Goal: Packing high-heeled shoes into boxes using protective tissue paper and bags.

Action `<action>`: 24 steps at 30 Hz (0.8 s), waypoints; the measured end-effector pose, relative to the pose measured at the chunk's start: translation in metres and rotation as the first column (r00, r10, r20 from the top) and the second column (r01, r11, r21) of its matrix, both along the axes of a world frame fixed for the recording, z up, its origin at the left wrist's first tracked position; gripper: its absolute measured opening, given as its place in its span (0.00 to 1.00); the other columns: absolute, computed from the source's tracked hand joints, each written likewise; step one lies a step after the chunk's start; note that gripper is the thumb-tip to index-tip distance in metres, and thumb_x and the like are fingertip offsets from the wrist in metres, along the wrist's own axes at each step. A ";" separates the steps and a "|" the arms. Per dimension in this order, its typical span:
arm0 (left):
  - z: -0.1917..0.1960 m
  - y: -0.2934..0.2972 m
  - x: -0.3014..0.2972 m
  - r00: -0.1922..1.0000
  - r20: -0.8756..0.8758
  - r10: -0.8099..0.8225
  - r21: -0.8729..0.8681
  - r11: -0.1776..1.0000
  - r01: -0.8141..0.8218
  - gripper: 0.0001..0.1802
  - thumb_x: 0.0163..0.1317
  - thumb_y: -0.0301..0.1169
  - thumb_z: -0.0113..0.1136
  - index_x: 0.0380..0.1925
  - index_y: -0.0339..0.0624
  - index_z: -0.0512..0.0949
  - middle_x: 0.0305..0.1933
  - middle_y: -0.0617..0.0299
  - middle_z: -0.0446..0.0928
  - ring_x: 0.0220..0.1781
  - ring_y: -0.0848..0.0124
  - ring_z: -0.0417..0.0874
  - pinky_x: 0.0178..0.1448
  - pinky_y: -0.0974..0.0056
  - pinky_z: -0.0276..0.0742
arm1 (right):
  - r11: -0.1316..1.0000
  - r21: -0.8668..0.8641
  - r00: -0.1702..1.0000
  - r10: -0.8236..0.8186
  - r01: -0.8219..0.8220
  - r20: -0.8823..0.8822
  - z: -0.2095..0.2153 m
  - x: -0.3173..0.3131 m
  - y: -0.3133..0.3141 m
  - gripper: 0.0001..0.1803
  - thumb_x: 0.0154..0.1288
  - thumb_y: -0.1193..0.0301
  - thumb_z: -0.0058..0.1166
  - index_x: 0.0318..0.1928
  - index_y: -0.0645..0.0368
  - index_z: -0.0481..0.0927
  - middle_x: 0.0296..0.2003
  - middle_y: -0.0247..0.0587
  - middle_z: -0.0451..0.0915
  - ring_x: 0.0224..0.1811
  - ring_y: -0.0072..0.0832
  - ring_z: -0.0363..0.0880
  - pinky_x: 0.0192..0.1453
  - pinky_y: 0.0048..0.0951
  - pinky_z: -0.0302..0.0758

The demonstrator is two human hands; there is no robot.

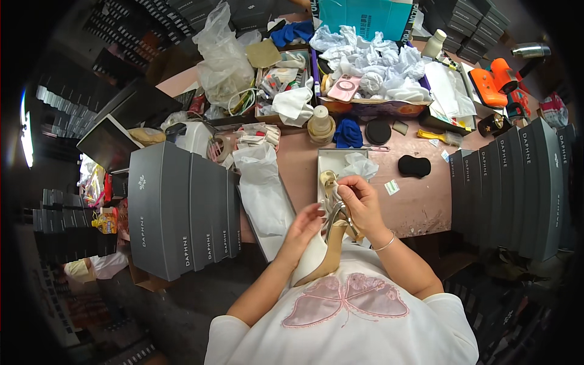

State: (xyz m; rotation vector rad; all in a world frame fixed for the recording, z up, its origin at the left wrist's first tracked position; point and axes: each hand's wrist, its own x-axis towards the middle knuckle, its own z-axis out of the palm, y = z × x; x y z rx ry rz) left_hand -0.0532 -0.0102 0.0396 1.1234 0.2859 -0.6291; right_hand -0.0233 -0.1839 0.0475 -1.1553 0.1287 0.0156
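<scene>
A white high-heeled shoe (314, 258) leans against the front of my shirt, its toe low and its beige sole or lining showing. Silvery, shiny parts (336, 214) rise at its upper end. My right hand (363, 205) pinches a narrow white strap-like part there between thumb and fingers. Along the shoe's left side lies my left hand (304, 228), fingers stretched toward the silvery parts and slightly blurred. Just beyond my hands, a beige rounded piece (328, 176) shows over an open grey box (325, 157) with white tissue (360, 165); whether it belongs to the held shoe is unclear.
Stacked grey shoeboxes stand at left (159, 213) and right (517, 188). White paper (263, 188) lies left of my hands. Farther back are a bottle (320, 125), blue cloth (348, 132), a black sponge-like pad (414, 165), a yellow-handled brush (435, 135) and a bin of crumpled tissue (383, 108).
</scene>
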 end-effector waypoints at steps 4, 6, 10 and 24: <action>0.006 0.001 0.007 0.888 -0.240 -0.392 -0.422 0.866 0.269 0.28 0.72 0.48 0.42 0.64 0.42 0.61 0.56 0.51 0.74 0.49 0.63 0.82 0.47 0.62 0.81 | 0.995 0.098 0.999 -0.006 0.009 -0.035 -0.005 0.003 0.000 0.05 0.69 0.74 0.53 0.42 0.62 0.76 0.32 0.28 0.75 0.31 0.14 0.71 0.34 0.16 0.70; 0.001 0.004 0.009 0.873 -0.225 -0.433 -0.419 0.852 0.314 0.29 0.72 0.49 0.41 0.65 0.43 0.60 0.54 0.52 0.75 0.45 0.62 0.83 0.45 0.63 0.82 | 0.990 0.130 0.996 -0.055 0.063 -0.067 -0.008 0.008 -0.005 0.05 0.69 0.74 0.52 0.42 0.62 0.75 0.33 0.32 0.77 0.30 0.17 0.74 0.35 0.18 0.74; 0.003 0.003 0.005 0.937 -0.233 -0.259 -0.225 0.952 0.207 0.24 0.72 0.47 0.43 0.61 0.45 0.64 0.48 0.54 0.77 0.40 0.62 0.84 0.42 0.62 0.83 | 0.976 -0.006 0.976 -0.218 0.218 0.000 -0.006 0.018 -0.045 0.05 0.69 0.73 0.51 0.42 0.61 0.75 0.32 0.31 0.76 0.29 0.17 0.74 0.34 0.18 0.72; -0.001 0.005 -0.002 0.959 -0.215 -0.187 -0.084 0.981 0.173 0.17 0.72 0.38 0.45 0.54 0.41 0.68 0.44 0.60 0.77 0.44 0.72 0.82 0.46 0.64 0.81 | 0.286 -0.922 0.739 0.556 0.260 0.380 0.023 -0.018 -0.010 0.10 0.47 0.74 0.59 0.34 0.51 0.81 0.29 0.30 0.74 0.33 0.26 0.72 0.51 0.34 0.61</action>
